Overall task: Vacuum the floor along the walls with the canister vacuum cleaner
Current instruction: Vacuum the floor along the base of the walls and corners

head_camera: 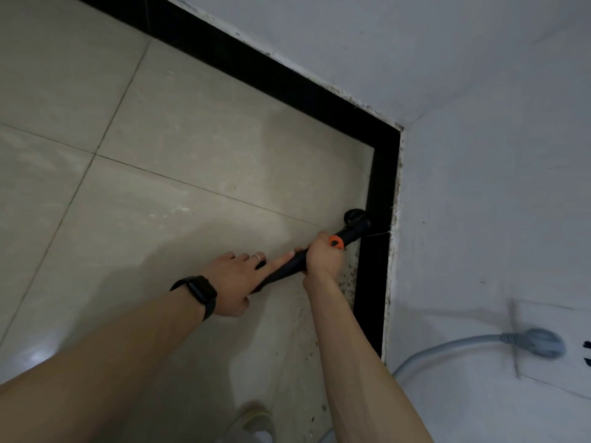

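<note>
While beside baseboard (380, 187), wand (284, 271) within fingers (321, 247).

The floor (192, 155) is pale beige tile, faintly mottled, with thin dark joints and brown speckles near its right edge. The skirting (380, 174) is glossy black and the walls (479, 187) greyish white. The vacuum tube (353, 233) is black with an orange collar (335, 241). The watch (200, 290) is black and the cable (447, 346) grey.
</note>
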Demonstrator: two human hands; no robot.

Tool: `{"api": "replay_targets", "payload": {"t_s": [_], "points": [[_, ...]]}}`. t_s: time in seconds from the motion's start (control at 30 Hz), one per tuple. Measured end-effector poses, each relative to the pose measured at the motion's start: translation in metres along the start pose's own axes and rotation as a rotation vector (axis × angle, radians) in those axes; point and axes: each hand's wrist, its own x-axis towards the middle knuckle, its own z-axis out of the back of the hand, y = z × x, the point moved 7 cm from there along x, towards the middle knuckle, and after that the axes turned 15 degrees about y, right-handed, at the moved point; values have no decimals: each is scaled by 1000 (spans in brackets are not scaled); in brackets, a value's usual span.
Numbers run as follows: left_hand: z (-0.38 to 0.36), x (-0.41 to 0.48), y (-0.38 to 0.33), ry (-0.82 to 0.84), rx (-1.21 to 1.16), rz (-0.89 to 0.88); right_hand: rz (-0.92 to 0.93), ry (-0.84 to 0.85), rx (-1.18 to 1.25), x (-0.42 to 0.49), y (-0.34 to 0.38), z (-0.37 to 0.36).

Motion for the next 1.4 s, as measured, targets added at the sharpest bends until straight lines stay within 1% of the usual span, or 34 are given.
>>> {"api": "replay_targets", "payload": {"t_s": [0.03, 0.1, 0.17, 0.23, 0.37, 0.4, 0.43, 0.53, 0.63, 0.7, 0.77, 0.87, 0.93, 1.0, 1.07, 1.17, 1.3, 1.4], "points": [[2, 1, 2, 4, -26, 2, -3, -1, -14, 2, 2, -3], [6, 2, 6, 3, -56, 2, -5, -4, -48, -35, 35, -5], [8, 6, 10, 6, -64, 19, 6, 1, -20, -42, 46, -9], [9, 11, 18, 39, -80, 59, 2, 52, 101, -43, 50, -14], [14, 20, 29, 92, -116, 131, -20, 240, 447, -42, 59, -30], [14, 21, 31, 99, -141, 147, -26, 243, 480, -41, 62, -32], [13, 21, 32, 109, -172, 163, -29, 221, 473, -41, 64, -34], [9, 23, 38, 160, -316, 208, -11, 95, 245, -36, 73, -43], [0, 27, 41, 242, -462, 238, -30, 36, 38, -23, 75, -50], [-5, 27, 41, 275, -486, 245, -53, 19, -49, -19, 72, -51], [-7, 26, 39, 284, -462, 245, -56, 10, -50, -21, 70, -48], [-5, 22, 36, 280, -390, 235, -43, 18, 63, -26, 65, -42], [0, 17, 36, 248, -316, 219, -19, 52, 206, -33, 61, -38], [7, 10, 38, 216, -206, 204, -6, 121, 383, -43, 54, -38], [11, 0, 42, 216, -102, 197, -7, 161, 490, -55, 45, -40], [10, -17, 49, 220, -41, 198, -17, 197, 521, -72, 31, -46], [8, -41, 58, 200, -13, 210, -27, 291, 534, -93, 20, -56], [4, -58, 66, 209, -18, 222, -32, 320, 521, -108, 12, -67]]}}
